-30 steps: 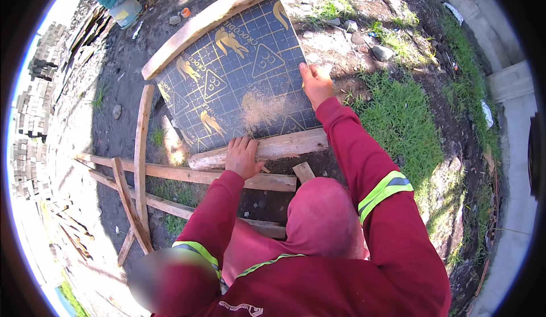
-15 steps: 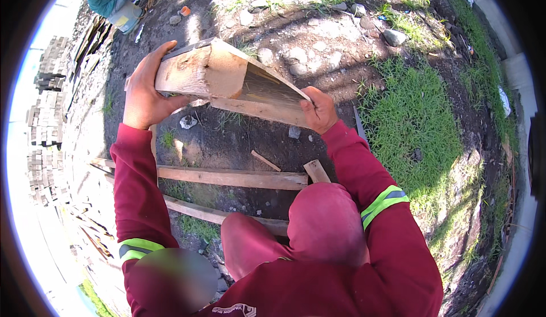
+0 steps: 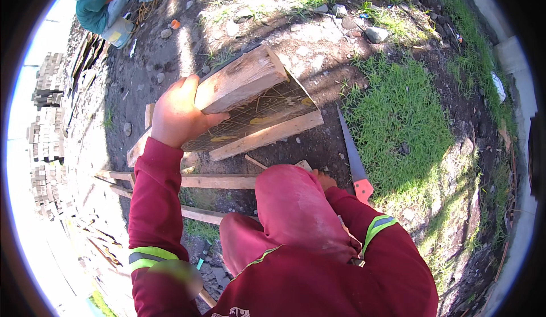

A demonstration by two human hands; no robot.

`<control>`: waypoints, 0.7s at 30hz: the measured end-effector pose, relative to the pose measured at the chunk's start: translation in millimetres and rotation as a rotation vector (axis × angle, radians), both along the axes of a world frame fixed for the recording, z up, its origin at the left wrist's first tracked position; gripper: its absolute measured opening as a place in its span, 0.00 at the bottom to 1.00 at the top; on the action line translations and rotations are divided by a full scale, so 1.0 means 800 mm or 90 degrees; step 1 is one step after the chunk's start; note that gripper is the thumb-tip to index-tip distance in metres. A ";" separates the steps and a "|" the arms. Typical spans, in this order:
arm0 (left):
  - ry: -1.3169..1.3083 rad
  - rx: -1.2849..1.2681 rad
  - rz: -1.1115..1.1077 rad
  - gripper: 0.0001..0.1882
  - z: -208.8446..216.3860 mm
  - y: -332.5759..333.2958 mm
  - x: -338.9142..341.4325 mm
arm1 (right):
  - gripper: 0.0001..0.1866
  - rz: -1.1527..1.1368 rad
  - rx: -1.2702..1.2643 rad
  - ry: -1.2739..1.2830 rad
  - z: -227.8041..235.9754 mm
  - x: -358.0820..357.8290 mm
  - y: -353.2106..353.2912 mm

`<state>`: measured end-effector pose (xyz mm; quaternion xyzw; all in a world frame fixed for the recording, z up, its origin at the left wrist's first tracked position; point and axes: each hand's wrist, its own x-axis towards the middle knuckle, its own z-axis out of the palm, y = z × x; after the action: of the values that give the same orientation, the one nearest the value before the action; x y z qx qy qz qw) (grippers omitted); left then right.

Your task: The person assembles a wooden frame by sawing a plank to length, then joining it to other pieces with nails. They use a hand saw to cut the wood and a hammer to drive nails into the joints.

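My left hand (image 3: 179, 112) grips the edge of a wooden form (image 3: 244, 81), its thumb under the thick upper board and its fingers over the top. The form has a dark, scribbled panel (image 3: 256, 115) between that board and a lower batten (image 3: 267, 135), and it is held tilted. My right hand (image 3: 325, 180) is low beside my knee, next to a short wood offcut (image 3: 304, 164). The knee hides most of its fingers, so whether it holds the offcut is unclear. To its right a handsaw (image 3: 354, 157) with a red-orange handle lies on the ground.
Long timber battens (image 3: 219, 181) lie in front of my knees. Grass (image 3: 401, 129) grows at the right, with stones (image 3: 376, 35) beyond. Stacked blocks (image 3: 48, 126) stand at far left. Another person (image 3: 96, 9) sits on a bucket (image 3: 118, 34) at the upper left.
My right hand has let go of the form and dropped beside the knee. The left hand keeps hold of the form, which has turned and tilted. The saw now shows fully.
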<state>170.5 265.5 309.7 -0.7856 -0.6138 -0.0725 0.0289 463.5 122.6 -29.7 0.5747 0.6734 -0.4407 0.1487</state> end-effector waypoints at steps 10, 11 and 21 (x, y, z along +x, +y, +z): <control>-0.012 -0.006 0.119 0.31 -0.010 0.007 -0.033 | 0.31 -0.063 0.037 0.039 0.042 0.016 0.042; 0.003 -0.028 0.124 0.31 -0.020 0.012 -0.031 | 0.32 -0.097 0.057 0.058 0.060 0.030 0.050; 0.021 -0.070 0.101 0.32 -0.016 -0.017 -0.039 | 0.31 -0.351 0.282 0.478 0.198 0.121 0.101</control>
<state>139.6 252.1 297.1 -0.7359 -0.6766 -0.0232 0.0015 560.6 203.7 128.5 0.5508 0.5811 -0.4860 -0.3502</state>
